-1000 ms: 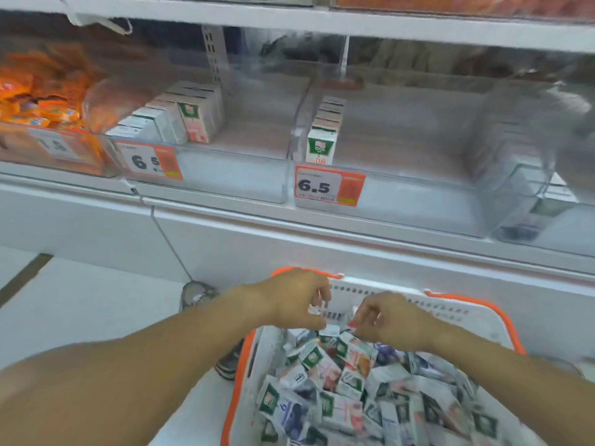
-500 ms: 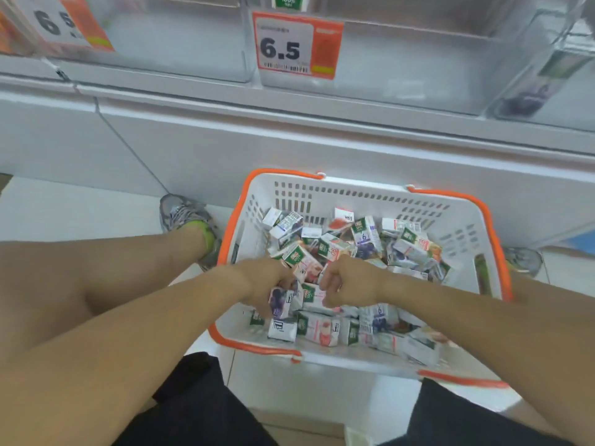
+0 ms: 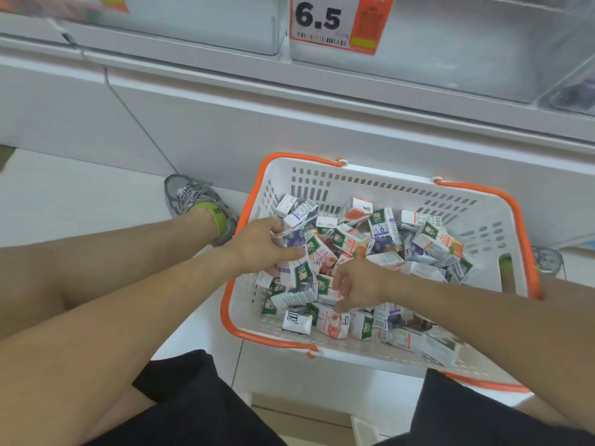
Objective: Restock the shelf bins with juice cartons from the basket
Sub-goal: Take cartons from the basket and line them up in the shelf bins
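Currently both hands work inside the white basket (image 3: 380, 188), which sits on the floor below the shelf bins (image 3: 450, 59) and is heaped with small juice cartons (image 3: 383, 226) lying at all angles. The left hand (image 3: 257, 246) has its fingers curled round a purple-printed carton (image 3: 294, 241) near the left wall of the basket. The right hand (image 3: 360, 281) is bent down into the middle of the heap, its fingers pinching at a green-and-pink carton (image 3: 325, 288); whether that carton is firmly secured cannot be told.

Procedure for the step in hand, as judged from this view:

1. Select cartons lying on top of the heap. Buried ones will drag neighbours along.
2. Grip each carton across its flat faces, not its corners, to avoid crushing.
3. Sort by flavour while collecting. The prints differ (purple, orange, pink), and each bin probably takes one kind.
4. Lift straight up, clear of the orange rim (image 3: 521, 220), before moving toward the bin behind the 6.5 price tag (image 3: 335, 24).

Risk: a loose pinch may drop a carton back into the heap.
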A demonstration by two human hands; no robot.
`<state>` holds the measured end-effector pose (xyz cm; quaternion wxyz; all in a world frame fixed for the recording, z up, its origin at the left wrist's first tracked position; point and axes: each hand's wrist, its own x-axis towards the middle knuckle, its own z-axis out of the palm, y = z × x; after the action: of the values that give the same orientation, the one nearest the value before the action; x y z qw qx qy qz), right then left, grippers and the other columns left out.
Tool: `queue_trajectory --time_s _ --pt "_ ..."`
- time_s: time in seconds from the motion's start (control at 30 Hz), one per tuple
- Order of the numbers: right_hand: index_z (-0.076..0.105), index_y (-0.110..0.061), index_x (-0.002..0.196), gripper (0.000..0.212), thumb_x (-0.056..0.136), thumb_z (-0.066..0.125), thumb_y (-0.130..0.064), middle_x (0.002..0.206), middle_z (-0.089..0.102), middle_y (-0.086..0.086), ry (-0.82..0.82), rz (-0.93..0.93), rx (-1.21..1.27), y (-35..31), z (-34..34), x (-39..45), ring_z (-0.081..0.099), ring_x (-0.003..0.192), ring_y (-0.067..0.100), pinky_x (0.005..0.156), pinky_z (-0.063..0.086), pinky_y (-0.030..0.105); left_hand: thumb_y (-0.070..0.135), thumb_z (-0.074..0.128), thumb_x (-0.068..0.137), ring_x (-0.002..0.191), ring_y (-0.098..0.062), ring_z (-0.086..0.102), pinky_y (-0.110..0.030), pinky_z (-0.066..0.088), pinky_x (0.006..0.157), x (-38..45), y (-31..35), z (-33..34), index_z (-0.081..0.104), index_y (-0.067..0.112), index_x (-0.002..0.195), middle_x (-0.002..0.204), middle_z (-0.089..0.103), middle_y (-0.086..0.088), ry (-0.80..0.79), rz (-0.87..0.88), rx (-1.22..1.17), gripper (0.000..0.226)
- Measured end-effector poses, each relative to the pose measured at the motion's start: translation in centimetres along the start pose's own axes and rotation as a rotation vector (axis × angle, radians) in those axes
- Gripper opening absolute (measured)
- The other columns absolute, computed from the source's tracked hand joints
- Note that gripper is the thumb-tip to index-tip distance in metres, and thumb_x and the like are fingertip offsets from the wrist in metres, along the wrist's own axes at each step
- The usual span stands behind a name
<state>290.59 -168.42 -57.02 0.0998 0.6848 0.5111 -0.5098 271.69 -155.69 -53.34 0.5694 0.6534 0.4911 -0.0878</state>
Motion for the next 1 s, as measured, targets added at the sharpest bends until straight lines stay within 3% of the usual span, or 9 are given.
queue_trajectory --time_s 0.13,0.27,0.37,0.47,0.53,0.73,0.8,0.9,1.0 --pt "0.067 -0.001 0.093 0.060 0.078 0.073 -0.059 0.105 0.072 0.017 0.025 0.115 -0.088 0.9 2.6 0.5 0.069 0.091 0.029 0.074 0.052 0.033 0.024 0.082 0.080 0.076 -0.027 0.073 -0.039 0.062 0.076 -0.2 -0.1 0.0 0.045 0.002 0.129 0.103 0.067 -0.019 -0.032 -0.099 -0.173 0.065" --pt "0.061 -0.006 0.077 0.046 0.076 0.078 -0.048 0.097 0.072 0.021 0.132 0.154 -0.047 1.1 3.8 0.7 0.067 0.076 0.029 0.063 0.045 0.031 0.023 0.083 0.079 0.086 -0.025 0.073 -0.034 0.060 0.076 -0.1 0.1 0.6 0.045 0.005 0.127 0.101 0.067 -0.014 -0.025 -0.139 -0.188 0.064" --pt "0.056 -0.012 0.067 0.040 0.072 0.083 -0.041 0.068 0.061 0.013 0.125 0.212 0.092 1.0 3.4 0.2 0.054 0.066 0.020 0.062 0.046 0.030 0.028 0.082 0.079 0.083 -0.021 0.071 -0.027 0.052 0.062 0.4 -0.2 0.7 0.050 -0.001 0.125 0.105 0.066 -0.009 -0.029 -0.179 -0.190 0.063" --pt "0.065 -0.006 0.076 0.036 0.069 0.087 -0.033 0.074 0.067 0.000 0.033 0.293 0.271 1.5 2.3 -0.6 0.064 0.067 0.012 0.074 0.060 0.031 0.026 0.079 0.081 0.070 -0.020 0.069 -0.026 0.046 0.055 0.6 -0.3 0.9 0.063 0.002 0.118 0.105 0.072 -0.010 -0.062 -0.268 -0.318 0.047" --pt "0.072 0.001 0.090 0.040 0.066 0.090 -0.026 0.085 0.075 0.007 0.002 0.346 0.435 2.3 1.1 -1.4 0.073 0.073 0.014 0.073 0.062 0.030 0.028 0.075 0.083 0.064 -0.019 0.066 -0.026 0.040 0.052 0.5 -0.2 1.1 0.067 0.007 0.116 0.107 0.073 -0.010 -0.069 -0.297 -0.395 0.039" --pt "0.073 -0.003 0.104 0.034 0.075 0.084 -0.017 0.111 0.066 0.015 -0.078 0.345 0.947 5.8 -3.4 -5.6 0.068 0.085 0.019 0.072 0.058 0.026 0.014 0.077 0.082 0.069 -0.017 0.072 -0.026 0.036 0.058 -0.2 2.6 0.7 0.069 0.007 0.098 0.089 0.074 -0.005 -0.098 -0.207 -0.647 0.020" --pt "0.072 -0.004 0.104 0.031 0.076 0.081 -0.015 0.108 0.068 0.015 -0.029 0.275 1.169 6.8 -4.8 -7.1 0.069 0.083 0.018 0.069 0.056 0.025 0.009 0.076 0.080 0.064 -0.014 0.065 -0.026 0.040 0.061 -0.4 4.4 0.3 0.069 0.008 0.079 0.071 0.070 -0.003 -0.115 -0.123 -0.702 0.008" --pt "0.068 -0.004 0.110 0.038 0.076 0.081 -0.012 0.117 0.064 0.016 0.122 0.137 1.423 7.6 -6.7 -8.8 0.071 0.086 0.020 0.062 0.054 0.023 0.008 0.072 0.074 0.062 -0.013 0.055 -0.027 0.042 0.069 -1.0 7.5 -0.2 0.066 0.013 0.052 0.062 0.062 -0.003 -0.185 0.014 -0.808 0.024" --pt "0.072 -0.007 0.105 0.044 0.066 0.090 -0.016 0.114 0.062 0.014 0.242 -0.062 1.575 6.9 -8.8 -10.4 0.068 0.088 0.022 0.068 0.053 0.025 0.006 0.066 0.073 0.057 -0.012 0.059 -0.031 0.045 0.075 -2.3 11.0 -0.1 0.070 0.011 0.060 0.061 0.062 -0.004 -0.234 0.162 -0.910 0.014"
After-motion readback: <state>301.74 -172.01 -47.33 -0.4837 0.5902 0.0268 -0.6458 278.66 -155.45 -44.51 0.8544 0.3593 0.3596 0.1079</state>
